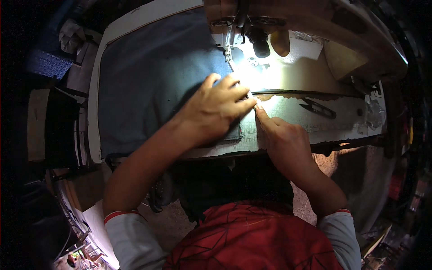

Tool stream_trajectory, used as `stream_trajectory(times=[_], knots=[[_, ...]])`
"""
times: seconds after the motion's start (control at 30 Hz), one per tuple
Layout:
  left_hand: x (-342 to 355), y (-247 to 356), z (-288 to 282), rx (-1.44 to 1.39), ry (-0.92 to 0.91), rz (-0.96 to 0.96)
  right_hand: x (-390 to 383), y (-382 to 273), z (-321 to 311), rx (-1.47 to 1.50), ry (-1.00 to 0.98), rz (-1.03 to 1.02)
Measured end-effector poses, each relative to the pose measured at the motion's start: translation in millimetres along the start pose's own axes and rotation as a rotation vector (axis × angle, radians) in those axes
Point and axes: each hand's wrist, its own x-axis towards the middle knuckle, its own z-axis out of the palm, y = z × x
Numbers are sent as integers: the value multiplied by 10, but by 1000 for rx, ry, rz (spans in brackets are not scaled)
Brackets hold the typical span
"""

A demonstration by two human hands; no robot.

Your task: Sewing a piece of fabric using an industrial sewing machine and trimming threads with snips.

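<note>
A large piece of dark blue-grey cloth (153,72) lies flat over the left part of the sewing table, with its right edge by the presser foot (228,53) of a sewing machine (333,15). My left hand (216,108) rests on that edge, fingers bent and gripping it. My right hand (285,137) meets it from the right, index finger stretched to the left fingertips and other fingers curled under. Both hands pinch the cloth's edge just in front of the presser foot. A narrow pale strip shows between the fingers; what it is I cannot make out.
Thread snips (317,108) lie on the worn, pale table covering (288,119) right of my hands. The machine's lamp lights the bed (292,74) brightly. Past the table's left end stands a dark box-like item (58,126). A small clear plastic item (374,112) sits far right.
</note>
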Motion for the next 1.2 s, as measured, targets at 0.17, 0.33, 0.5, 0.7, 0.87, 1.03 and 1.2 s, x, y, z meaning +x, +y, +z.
stream_trajectory(times=[0.17, 0.33, 0.5, 0.7, 0.87, 1.03, 1.2], knots=[[-7, -219, -32, 128, 37, -144, 14, 3, -17, -4, -50, -7], [-14, 129, 29, 11, 15, -49, -3, -6, -8, -5, -17, 10], [-30, 91, 55, -69, 28, -80, -179, -49, -53, 96, -18, 88], [-52, 88, 34, -118, 35, -89, -509, -17, -105, 27, -75, 74], [-59, 89, 67, -131, 53, -82, -629, -57, -350, 159, -116, 80], [-93, 77, 74, -137, 68, -80, -940, 145, -594, 598, -478, 382], [-24, 58, 78, -142, 65, -54, -1990, 758, 254, -47, -668, 381]])
